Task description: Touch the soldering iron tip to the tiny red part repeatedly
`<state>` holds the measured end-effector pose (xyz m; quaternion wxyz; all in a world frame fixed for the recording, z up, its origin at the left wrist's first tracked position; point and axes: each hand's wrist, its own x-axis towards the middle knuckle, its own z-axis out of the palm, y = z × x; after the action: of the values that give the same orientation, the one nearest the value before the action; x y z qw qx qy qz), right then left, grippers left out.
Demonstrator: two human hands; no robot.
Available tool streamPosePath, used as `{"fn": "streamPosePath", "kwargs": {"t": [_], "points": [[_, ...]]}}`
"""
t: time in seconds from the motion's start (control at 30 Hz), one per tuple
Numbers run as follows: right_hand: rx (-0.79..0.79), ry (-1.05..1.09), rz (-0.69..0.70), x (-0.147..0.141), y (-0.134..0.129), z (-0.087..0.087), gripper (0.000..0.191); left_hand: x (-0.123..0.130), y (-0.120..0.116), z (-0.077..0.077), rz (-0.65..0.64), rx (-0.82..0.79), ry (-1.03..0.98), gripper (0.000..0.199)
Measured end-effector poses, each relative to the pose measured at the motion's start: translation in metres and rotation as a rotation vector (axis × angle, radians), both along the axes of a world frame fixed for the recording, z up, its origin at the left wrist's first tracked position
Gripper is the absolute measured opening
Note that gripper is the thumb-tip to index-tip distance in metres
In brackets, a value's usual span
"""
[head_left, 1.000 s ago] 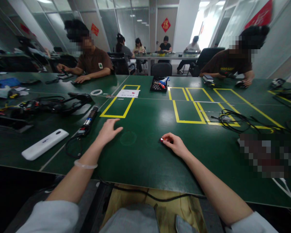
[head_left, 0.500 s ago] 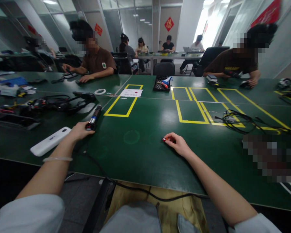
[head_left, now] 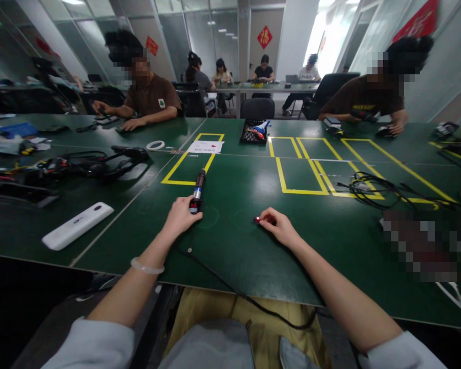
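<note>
My left hand [head_left: 180,215] is closed around the lower end of an electric screwdriver [head_left: 198,190], black with a silver and blue band. Its thin tip points away from me, over the near edge of a yellow tape rectangle [head_left: 182,182]. A black cable [head_left: 223,282] runs from near this hand over the table edge toward my lap. To the right, my right hand [head_left: 278,225] pinches a small red and white piece [head_left: 257,220] between thumb and fingers, low over the green table [head_left: 230,246]. The piece is too small to make out further.
A white oblong case [head_left: 78,225] lies at left, below tangled black cables [head_left: 115,159]. A black tray [head_left: 249,139] with tools stands at the far middle. Coiled cable [head_left: 369,187] lies right. Two people sit across the table.
My left hand has carried the screwdriver to the right, from beside the white case to in front of the left tape rectangle. My right hand stays nearly in place with the small piece.
</note>
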<state>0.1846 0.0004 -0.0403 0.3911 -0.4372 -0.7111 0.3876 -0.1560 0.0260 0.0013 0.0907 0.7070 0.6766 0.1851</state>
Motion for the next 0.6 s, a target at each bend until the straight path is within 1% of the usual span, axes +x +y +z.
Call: {"fn": "streamPosePath", "kwargs": {"t": [0.17,0.23,0.3,0.37,0.43,0.5,0.6], "points": [[0.072,-0.001,-0.006,-0.001,0.000,-0.002,0.011,0.081,-0.012,-0.006,-0.154,0.036,-0.006,0.068],[0.106,-0.010,-0.010,-0.001,-0.001,-0.003,0.009,0.109,-0.018,-0.008,-0.217,0.045,-0.029,0.067],[0.135,-0.021,-0.023,-0.001,-0.001,-0.003,0.007,0.131,-0.023,-0.010,-0.268,0.051,-0.044,0.065],[0.159,-0.039,-0.034,-0.001,-0.002,-0.002,0.005,0.147,-0.027,-0.012,-0.302,0.052,-0.050,0.065],[0.180,-0.071,-0.034,0.000,-0.002,-0.002,0.003,0.156,-0.030,-0.013,-0.321,0.050,-0.056,0.066],[0.194,-0.110,-0.030,0.000,-0.002,-0.001,0.001,0.161,-0.031,-0.014,-0.330,0.044,-0.057,0.066],[0.202,-0.129,-0.040,0.001,-0.001,0.000,0.003,0.162,-0.032,-0.014,-0.334,0.044,-0.039,0.067]]}}
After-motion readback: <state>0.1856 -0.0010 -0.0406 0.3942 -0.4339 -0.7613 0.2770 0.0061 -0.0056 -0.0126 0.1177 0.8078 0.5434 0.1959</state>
